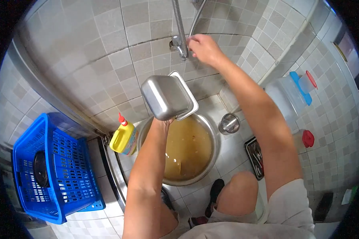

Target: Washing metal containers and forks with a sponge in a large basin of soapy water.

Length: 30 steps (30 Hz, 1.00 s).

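My left hand (167, 122) grips a rectangular stainless steel pan (164, 97) from below, mostly hidden by it. The pan is tilted on its side, its flat rim facing right, above the far part of a large round metal basin (214, 149). Murky yellow-brown water (188, 146) fills much of that basin. Up at the tiled wall, my right hand (202, 47) has its fingers curled beside a metal tap (177, 44) and its flexible metal hose (181, 27). The fingertips are blurred, so what they touch is unclear.
A yellow bottle with a red cap (124, 139) stands left of the basin. Farther left is a blue plastic basket (74, 167) with a dark round object inside. On the right are a steel cup (229, 123), a black tray of utensils (252, 155) and clear plastic containers (282, 95).
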Motion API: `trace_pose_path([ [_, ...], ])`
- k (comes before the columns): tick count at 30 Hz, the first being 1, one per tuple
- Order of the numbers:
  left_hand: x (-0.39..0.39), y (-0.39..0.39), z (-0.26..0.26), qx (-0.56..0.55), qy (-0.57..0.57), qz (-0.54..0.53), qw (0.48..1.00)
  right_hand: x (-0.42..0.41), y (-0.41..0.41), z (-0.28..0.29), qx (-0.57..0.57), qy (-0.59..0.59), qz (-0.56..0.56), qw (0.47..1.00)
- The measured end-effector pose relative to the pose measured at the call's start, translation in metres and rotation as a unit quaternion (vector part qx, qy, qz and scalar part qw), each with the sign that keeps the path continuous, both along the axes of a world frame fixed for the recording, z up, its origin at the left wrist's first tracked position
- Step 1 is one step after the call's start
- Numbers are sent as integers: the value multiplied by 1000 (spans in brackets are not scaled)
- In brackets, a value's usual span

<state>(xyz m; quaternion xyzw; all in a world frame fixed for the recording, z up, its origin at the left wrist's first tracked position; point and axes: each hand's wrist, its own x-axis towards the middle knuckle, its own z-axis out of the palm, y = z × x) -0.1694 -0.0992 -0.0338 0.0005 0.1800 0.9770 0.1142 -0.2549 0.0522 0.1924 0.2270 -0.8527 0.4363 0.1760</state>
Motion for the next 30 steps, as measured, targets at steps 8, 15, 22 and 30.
trace_pose_path([
  [8,-15,15,-15,41,-73,51,995,3,-43,28,333,36,-55,940],
  [15,-36,30,-6,72,-127,86,986,1,-36,31,345,26,-44,937],
  [22,-31,45,25,49,-179,111,976,-1,-32,31,352,18,-45,935],
  [30,-39,49,14,44,-152,128,979,5,-36,34,342,17,-37,939],
])
